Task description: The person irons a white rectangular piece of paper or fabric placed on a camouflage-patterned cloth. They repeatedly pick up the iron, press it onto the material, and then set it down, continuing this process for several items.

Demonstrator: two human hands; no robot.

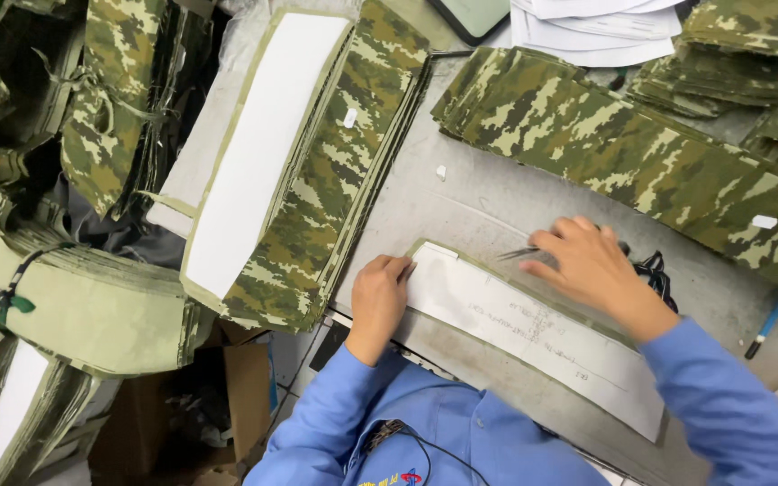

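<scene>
Fingers of left hand press flat on white template; right hand grip pinches scissors

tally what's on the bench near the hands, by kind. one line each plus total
White-backed strip under the left hand: 1
Thin metal tool at the right hand: 1
Camouflage fabric stacks: 3
Blue pen: 1
Paper pile: 1
Total: 7
</scene>
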